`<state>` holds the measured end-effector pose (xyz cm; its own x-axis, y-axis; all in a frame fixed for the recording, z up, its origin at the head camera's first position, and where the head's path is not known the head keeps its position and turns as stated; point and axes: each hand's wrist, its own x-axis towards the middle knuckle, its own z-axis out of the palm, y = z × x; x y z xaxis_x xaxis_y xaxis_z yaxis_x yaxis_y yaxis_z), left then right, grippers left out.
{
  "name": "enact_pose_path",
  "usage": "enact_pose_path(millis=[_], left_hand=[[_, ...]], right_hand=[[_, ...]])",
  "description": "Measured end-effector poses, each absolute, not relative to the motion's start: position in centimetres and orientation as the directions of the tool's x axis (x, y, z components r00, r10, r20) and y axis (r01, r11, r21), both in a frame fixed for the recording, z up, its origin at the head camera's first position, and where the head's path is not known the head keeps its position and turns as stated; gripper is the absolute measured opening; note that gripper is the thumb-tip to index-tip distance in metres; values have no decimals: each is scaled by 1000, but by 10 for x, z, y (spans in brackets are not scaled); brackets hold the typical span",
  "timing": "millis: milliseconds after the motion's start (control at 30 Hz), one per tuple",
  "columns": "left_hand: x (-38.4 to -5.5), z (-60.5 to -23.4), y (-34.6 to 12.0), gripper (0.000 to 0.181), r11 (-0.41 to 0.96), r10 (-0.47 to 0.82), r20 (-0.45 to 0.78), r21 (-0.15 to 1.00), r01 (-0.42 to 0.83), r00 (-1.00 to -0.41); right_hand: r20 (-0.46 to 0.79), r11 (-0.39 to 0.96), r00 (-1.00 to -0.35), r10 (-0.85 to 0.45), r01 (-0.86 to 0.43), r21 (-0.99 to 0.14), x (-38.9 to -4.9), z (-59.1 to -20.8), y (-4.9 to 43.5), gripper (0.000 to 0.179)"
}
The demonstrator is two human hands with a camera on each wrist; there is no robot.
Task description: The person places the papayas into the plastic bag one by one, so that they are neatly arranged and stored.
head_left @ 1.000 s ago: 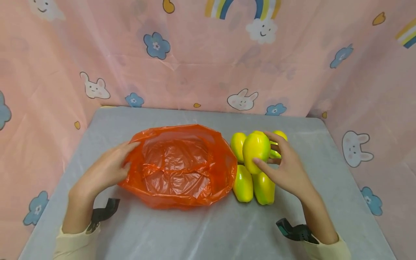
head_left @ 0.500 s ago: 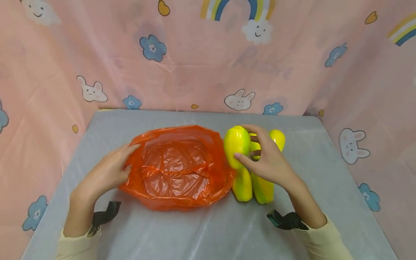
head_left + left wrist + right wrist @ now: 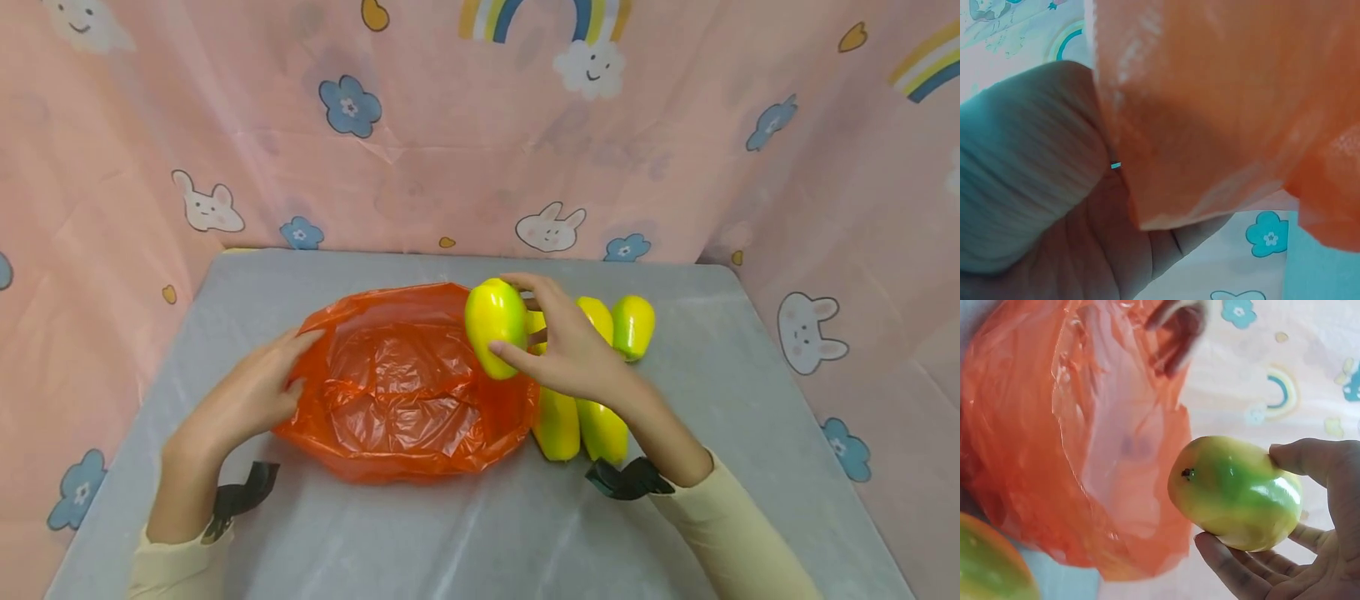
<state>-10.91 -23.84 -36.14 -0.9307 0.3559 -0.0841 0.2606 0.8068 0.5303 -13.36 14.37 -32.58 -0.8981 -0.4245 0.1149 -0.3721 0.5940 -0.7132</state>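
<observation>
A yellow-green papaya [image 3: 495, 329] is held between the thumb and fingers of my right hand [image 3: 566, 337]. It hangs above the right rim of an orange plastic bag [image 3: 405, 417], which stands with its mouth spread wide. In the right wrist view, the papaya [image 3: 1235, 494] shows a small dark stem spot. At the bag's left side, my left hand [image 3: 251, 387] pinches the rim. The left wrist view has the bag's film [image 3: 1210, 125] between thumb and fingers. Several more papayas [image 3: 557, 425] lie right of the bag, one partly hidden behind my right hand.
The bag and fruit are on a grey tabletop [image 3: 420, 542]. A pink patterned curtain [image 3: 435, 167] hangs behind and along both sides. Dark straps [image 3: 630, 479] circle both wrists. A lone papaya [image 3: 633, 327] lies at the far right of the group.
My right hand has carried the papaya leftward from over the other papayas to the bag's right rim. My left hand stays at the bag's left side.
</observation>
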Motion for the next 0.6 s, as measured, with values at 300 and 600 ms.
enact_pose_path(millis=[300,600], left_hand=[[-110,-360,-237,72,808,358,-85,528,263,-930],[-109,-360,-237,70,808,363,-86,525,268,-928]], right_hand=[[121,616,-868,-481,-433,-658,-146,-321,124,80],[77,603,-843,-533,-442,-664,-160,-320,104,77]])
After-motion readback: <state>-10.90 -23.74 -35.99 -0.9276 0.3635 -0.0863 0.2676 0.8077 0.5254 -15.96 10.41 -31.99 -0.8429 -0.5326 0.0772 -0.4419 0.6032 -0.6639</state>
